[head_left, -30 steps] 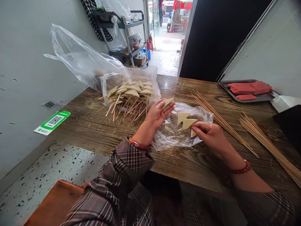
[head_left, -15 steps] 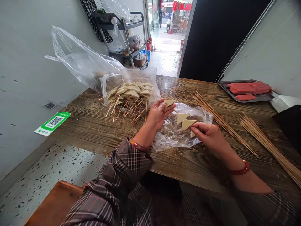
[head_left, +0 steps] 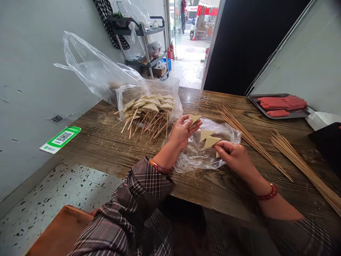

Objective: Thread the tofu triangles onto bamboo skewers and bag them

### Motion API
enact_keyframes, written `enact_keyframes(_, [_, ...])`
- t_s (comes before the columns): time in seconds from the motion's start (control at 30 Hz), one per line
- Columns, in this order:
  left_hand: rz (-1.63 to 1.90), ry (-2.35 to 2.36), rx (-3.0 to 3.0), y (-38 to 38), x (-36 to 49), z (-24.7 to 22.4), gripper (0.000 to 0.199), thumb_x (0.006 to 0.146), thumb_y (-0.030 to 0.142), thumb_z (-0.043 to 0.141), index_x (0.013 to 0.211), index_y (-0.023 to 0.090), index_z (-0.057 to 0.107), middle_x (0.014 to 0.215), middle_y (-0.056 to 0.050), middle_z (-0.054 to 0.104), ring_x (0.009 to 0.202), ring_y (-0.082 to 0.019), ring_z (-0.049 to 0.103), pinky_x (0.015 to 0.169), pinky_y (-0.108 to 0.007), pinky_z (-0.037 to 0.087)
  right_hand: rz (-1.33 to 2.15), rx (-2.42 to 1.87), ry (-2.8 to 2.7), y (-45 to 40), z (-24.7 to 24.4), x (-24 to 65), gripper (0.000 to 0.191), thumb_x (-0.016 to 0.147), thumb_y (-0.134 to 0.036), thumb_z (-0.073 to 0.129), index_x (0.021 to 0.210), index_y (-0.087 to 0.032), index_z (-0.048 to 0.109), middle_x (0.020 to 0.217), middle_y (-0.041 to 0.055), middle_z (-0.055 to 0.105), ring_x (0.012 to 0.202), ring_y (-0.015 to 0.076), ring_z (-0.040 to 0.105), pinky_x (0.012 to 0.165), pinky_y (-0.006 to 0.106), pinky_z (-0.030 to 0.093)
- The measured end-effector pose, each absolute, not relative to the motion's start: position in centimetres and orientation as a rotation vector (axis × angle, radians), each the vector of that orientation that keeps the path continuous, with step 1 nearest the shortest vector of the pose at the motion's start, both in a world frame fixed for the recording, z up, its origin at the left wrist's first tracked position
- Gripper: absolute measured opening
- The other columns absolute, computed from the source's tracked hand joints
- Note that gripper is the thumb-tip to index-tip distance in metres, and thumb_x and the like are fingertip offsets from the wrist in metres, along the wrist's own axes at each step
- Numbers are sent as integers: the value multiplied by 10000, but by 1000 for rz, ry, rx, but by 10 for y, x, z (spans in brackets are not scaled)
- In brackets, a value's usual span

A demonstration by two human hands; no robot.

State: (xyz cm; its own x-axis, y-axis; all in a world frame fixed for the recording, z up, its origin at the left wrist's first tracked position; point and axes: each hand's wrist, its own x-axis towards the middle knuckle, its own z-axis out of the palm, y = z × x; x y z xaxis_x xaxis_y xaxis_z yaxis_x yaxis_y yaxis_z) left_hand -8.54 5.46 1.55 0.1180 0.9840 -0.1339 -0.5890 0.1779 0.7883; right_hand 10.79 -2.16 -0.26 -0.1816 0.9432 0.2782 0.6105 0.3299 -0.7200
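My left hand is closed on a pale, flat triangular piece, thumb on top; a short bit of thin stick shows beside its fingertips. My right hand pinches the corner of another pale triangle between thumb and fingers. A further triangle sits just behind that one, and part of one more shows under the right fingers. Below both hands lies a crumpled clear plastic bag. To the left, an open plastic bag holds a heap of skewered triangles, sticks pointing towards me.
Two bundles of bamboo skewers, one nearer and one farther right, lie on the wooden table. A dark tray holds reddish-pink pieces. A green QR-code card is at the left edge. A shelf cart stands beyond.
The view has shifted very slightly. Both hands keep their pinch on the triangles, and the left hand with its piece sits a touch nearer the right one.
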Motion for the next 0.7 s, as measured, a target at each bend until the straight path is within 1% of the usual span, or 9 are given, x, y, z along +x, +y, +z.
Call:
enact_keyframes(0.13, [1215,733,658,57,-90,19,21,917,142,538,930,142,554,880,-94,738,794,-175,729,794,-306,539,599,-1354,-1886,-21,-2,110,250,903,-343,531,813,-192,709,652,-4,653,565,125,556,556,246,410])
enact_keyframes(0.23, [1176,706,668,58,-93,20,97,918,219,574,945,130,599,922,-100,739,809,-181,726,762,-292,536,600,-1334,-1882,-21,-1,110,241,900,-344,539,815,-195,709,680,3,676,586,137,587,569,253,431])
enact_keyframes(0.33, [1176,671,686,57,-94,20,146,914,266,602,979,135,614,956,-95,739,844,-185,726,787,-298,527,602,-1308,-1896,-21,0,110,233,899,-337,545,817,-199,714,668,0,674,578,140,592,559,255,439])
enact_keyframes(0.47, [1168,636,731,54,-93,19,177,925,302,595,960,131,620,935,-99,744,859,-193,726,833,-323,514,582,-1290,-1907,-21,0,110,221,898,-329,554,824,-204,721,670,-4,683,574,135,598,551,248,445])
enact_keyframes(0.6, [1148,586,726,53,-93,19,179,935,291,577,925,122,635,923,-94,747,865,-194,727,848,-321,515,566,-1276,-1907,-19,-2,112,216,892,-327,562,824,-204,726,682,2,701,583,141,620,581,257,476])
enact_keyframes(0.7, [1134,545,711,53,-92,18,178,932,279,581,903,116,646,905,-95,748,861,-193,728,899,-339,511,563,-1271,-1902,-17,-4,115,205,885,-331,574,826,-210,728,698,2,716,601,151,643,598,263,493])
